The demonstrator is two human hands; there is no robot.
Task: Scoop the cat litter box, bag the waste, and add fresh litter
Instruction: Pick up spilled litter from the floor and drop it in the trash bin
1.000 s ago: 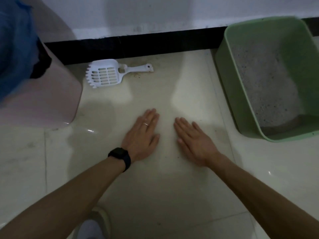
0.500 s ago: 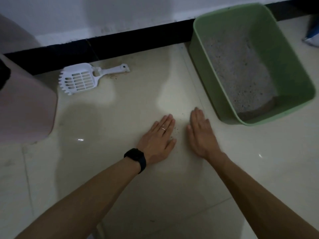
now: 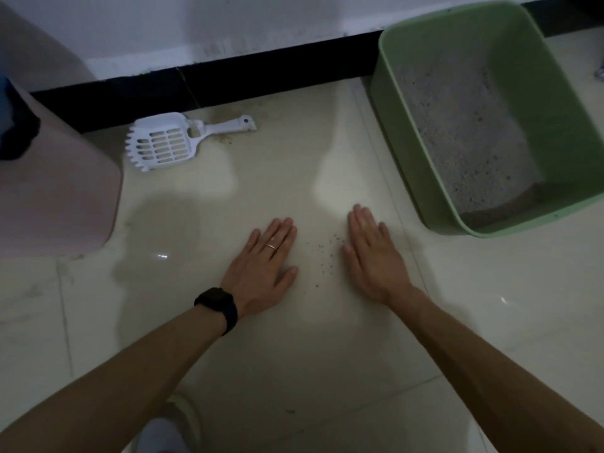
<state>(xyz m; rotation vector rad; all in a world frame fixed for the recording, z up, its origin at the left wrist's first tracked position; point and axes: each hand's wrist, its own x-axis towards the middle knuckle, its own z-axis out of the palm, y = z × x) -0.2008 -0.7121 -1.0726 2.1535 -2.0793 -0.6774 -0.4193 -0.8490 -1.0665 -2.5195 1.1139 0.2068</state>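
While pale floor tiles [image 3: 294, 371] fill the view, a pink bin [image 3: 55, 197] stands at the left edge and the green litter box [image 3: 581, 103], holding grey litter [image 3: 457, 132], sits far right by the wall. A white scoop [image 3: 163, 143] lies untouched, far left of centre. Nearer, the left hand [image 3: 261, 273] and right hand [image 3: 372, 256] lie flat on the tiles, fingers straight and close together, holding nothing, with stray grains [image 3: 323, 253] between them
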